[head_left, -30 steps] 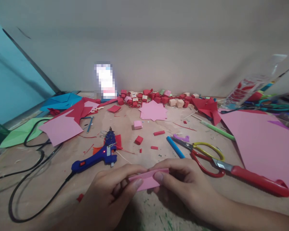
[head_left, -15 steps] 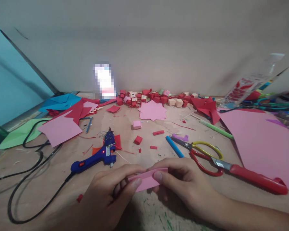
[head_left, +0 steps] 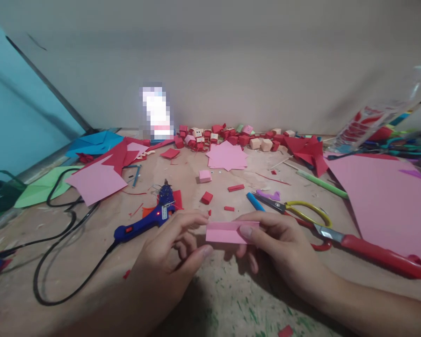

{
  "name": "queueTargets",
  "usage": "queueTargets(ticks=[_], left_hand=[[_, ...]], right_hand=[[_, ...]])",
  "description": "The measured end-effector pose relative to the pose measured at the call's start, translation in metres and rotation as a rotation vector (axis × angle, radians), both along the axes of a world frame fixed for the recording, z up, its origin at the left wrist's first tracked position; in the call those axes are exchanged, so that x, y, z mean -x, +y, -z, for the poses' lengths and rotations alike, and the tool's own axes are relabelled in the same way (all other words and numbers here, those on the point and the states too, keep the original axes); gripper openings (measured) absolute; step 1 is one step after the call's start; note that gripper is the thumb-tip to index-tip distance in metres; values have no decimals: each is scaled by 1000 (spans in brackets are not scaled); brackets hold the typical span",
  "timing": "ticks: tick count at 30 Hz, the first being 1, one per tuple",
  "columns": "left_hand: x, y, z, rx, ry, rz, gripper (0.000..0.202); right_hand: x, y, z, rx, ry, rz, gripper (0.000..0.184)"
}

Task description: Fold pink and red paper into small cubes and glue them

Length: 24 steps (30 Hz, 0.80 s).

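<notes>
Over on the left, a black cord (head_left: 35,280) is looping across the table (head_left: 101,290) to a blue glue gun (head_left: 142,225), whose small red light is glowing; I'd be watching that nozzle when reaching past it. Next, the left hand (head_left: 164,255) is hanging half open, thumb and forefinger parted around the near end of a pink strip (head_left: 221,234). It doesn't seem to be gripping anything, though I can't tell whether a fingertip is brushing the paper.

The strip itself is lying level between the two hands, just above the table, a lengthwise crease running along it. On its other end the right hand (head_left: 284,248) is pinching, thumb on top and fingers closing behind. To my eye, working that crease well means pressing lightly, lining up the long edges, and running a nail from the pinched end outward so the paper isn't skewing.

Further right, scissors (head_left: 278,205) and a red-handled tool (head_left: 382,257) are lying close beyond that hand, and a large pink sheet (head_left: 389,201) is spreading past them.
</notes>
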State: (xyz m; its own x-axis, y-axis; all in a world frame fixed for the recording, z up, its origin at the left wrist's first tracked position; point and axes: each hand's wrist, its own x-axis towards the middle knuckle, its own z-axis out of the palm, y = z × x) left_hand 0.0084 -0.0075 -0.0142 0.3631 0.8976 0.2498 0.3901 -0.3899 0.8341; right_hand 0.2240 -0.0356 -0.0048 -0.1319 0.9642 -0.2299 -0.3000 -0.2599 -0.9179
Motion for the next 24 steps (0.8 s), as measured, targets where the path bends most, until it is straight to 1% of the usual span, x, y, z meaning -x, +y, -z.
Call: queueTargets(ticks=[3,8,13,17,21,24], left_hand=[[0,3,-4,-72,-6,68,11],[1,3,-9,-155,-6,103,16],[3,2,-11,-182,-12,110,17],[4,2,-12,-208,-7,84,18],[4,3,-11,-231,-5,30,18],[4,3,-11,-230,-8,5,18]], right_hand=[[0,-1,1,5,16,-23,26],[0,0,0,-23,50,-108,23],[-1,1,0,-48,15,-136,24],[0,-1,1,-52,48,-97,24],[0,-2,-1,-65,-24,-39,38],[-1,-1,-3,-61,-46,-28,42]])
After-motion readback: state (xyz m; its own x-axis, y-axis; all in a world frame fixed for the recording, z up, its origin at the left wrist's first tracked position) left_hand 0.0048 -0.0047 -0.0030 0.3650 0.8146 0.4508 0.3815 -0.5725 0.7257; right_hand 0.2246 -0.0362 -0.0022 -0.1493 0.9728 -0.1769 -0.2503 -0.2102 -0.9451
